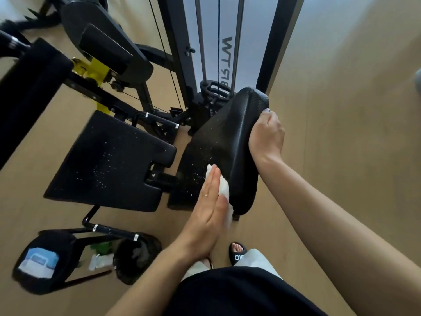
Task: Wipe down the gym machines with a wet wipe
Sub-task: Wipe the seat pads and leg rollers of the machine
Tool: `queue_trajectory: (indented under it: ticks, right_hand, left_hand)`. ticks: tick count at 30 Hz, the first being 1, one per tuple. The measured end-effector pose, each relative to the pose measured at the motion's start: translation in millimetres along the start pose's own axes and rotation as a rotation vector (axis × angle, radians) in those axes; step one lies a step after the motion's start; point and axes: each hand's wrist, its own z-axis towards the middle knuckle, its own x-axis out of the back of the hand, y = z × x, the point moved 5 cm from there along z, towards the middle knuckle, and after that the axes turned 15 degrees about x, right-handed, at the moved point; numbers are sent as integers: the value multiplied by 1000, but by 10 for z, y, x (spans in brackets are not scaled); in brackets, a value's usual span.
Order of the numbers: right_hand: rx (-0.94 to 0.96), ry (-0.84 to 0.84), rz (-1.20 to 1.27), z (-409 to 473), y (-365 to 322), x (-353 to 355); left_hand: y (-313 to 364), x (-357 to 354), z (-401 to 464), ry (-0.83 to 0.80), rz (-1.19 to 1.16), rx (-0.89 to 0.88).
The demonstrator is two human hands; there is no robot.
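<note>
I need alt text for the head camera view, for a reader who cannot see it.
The left hand presses a white wet wipe flat against a black padded backrest of a gym machine, while the right hand grips the pad's edge. The black seat pad beside it is speckled with white flecks.

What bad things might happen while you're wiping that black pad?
The wet wipe is pressed under a flat left hand, not pinched, so it might slip off the back pad. White specks dot the seat pad too; wiping could just smear them. The open sandal stands near the machine's frame, so toes might get bumped.
</note>
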Motion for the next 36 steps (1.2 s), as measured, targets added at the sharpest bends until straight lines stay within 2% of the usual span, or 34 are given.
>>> queue_trajectory:
  ticks: [5, 8, 13, 16, 18, 25, 28, 32, 36]
  right_hand:
    - [13, -11, -17, -11, -37, 14]
    - [85, -18, -41, -34, -91, 21]
    - [440, 17, -189, -73, -268, -12]
    - [600, 14, -237, -97, -308, -49]
    - [708, -22, -237, -121, -368, -75]
    - [1035, -257, -201, -265, -472, -156]
    - [1165, -404, -227, -280, -543, -233]
    - [1401, -667, -307, -413, -632, -325]
    - [1452, -954, -438, -472, -614, -451]
  left_hand:
    - [-142, 190, 689, -62, -132, 233]
    - [-221, 188, 589, -49, -144, 303]
    - [-25, -84, -156, 44, -94, 141]
    - [31, -147, -169, 123, -120, 81]
    - [-61, -99, -11, 118, -195, 108]
    - [-997, 131, 462, 153, -292, 454]
    - [-956, 161, 529, 224, -443, 523]
    - [-599, 5, 377, 316, -648, 477]
    - [-207, -287, 58, 455, -800, 337]
